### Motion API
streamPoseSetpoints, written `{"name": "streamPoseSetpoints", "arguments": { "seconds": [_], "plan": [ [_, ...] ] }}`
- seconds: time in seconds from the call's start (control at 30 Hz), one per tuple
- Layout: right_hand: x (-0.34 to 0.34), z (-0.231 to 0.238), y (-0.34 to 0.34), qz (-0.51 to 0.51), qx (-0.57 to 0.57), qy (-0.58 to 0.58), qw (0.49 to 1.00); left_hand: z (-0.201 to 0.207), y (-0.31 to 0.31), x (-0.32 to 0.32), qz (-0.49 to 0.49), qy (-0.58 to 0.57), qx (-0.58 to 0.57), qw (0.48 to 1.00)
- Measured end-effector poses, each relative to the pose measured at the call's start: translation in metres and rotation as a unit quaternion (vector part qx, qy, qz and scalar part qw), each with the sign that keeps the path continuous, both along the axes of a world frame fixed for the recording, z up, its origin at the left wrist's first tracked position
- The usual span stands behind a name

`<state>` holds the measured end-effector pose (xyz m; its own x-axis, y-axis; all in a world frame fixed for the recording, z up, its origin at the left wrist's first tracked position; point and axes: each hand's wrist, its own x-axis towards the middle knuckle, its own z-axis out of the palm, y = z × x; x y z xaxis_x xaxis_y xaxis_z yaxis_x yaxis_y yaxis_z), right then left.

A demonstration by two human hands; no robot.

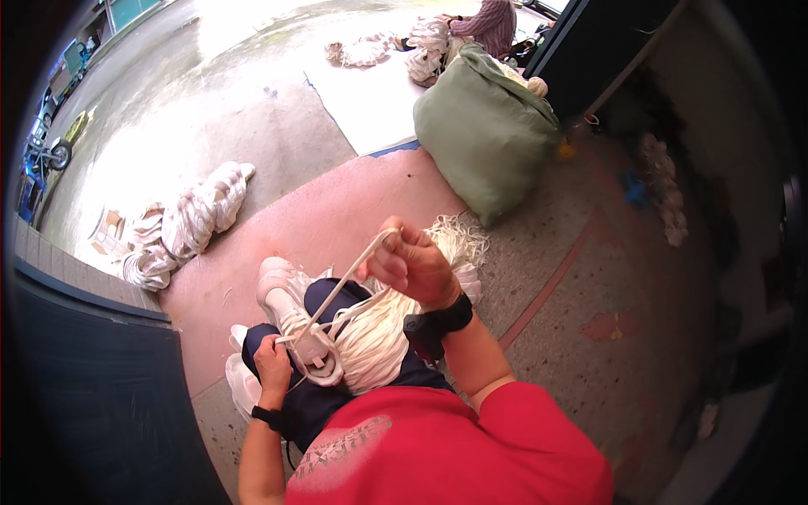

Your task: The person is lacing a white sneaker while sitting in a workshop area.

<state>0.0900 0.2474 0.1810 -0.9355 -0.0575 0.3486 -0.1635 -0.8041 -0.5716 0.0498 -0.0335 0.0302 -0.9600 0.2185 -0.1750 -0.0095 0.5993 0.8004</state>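
A white sneaker (291,310) lies across my lap, its toe pointing away and its opening toward me. From its eyelets a cream shoelace (343,284) runs taut up to my right hand (415,266), which is raised above the lap with the lace pinched in its fingers. My left hand (273,365) is closed beside the shoe's opening, gripping lace close to the eyelets. Over my thigh to the right of the shoe drapes a thick bundle of loose cream laces (374,349), with a frayed-looking heap of ends beyond it.
More white shoes (242,385) are on the floor beside my left leg. Strung bunches of white shoes (198,219) lie at the left by the doorway. A big green sack (484,126) stands ahead, with another person (492,29) behind it. A dark door panel (101,379) is close at left.
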Motion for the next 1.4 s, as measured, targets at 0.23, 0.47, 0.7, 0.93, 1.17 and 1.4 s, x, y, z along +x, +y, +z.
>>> {"name": "streamPoseSetpoints", "arguments": {
  "seconds": [0.23, 0.47, 0.7, 0.93, 1.17, 1.4],
  "plan": [
    [-0.007, 0.009, 0.012, -0.055, -0.062, 0.032, 0.996, 0.011, 0.012, -0.013, -0.028, -0.045, 0.039, 0.998],
    [-0.009, 0.015, 0.020, -0.013, 0.000, 0.039, 0.999, 0.017, -0.032, -0.018, 0.057, -0.140, 0.074, 0.986],
    [-0.039, 0.047, -0.045, 0.133, 0.136, 0.105, 0.976, 0.068, 0.016, -0.036, -0.150, -0.086, 0.128, 0.977],
    [-0.059, 0.043, -0.052, 0.155, 0.192, 0.089, 0.965, 0.099, 0.025, -0.037, -0.326, -0.202, 0.249, 0.890],
    [-0.052, -0.025, 0.060, -0.021, -0.138, -0.167, 0.976, 0.056, -0.126, -0.086, 0.131, -0.241, 0.579, 0.768],
    [-0.017, -0.096, 0.007, -0.102, 0.485, -0.289, 0.819, 0.063, -0.178, -0.092, 0.250, -0.190, 0.498, 0.809]
  ]
}}
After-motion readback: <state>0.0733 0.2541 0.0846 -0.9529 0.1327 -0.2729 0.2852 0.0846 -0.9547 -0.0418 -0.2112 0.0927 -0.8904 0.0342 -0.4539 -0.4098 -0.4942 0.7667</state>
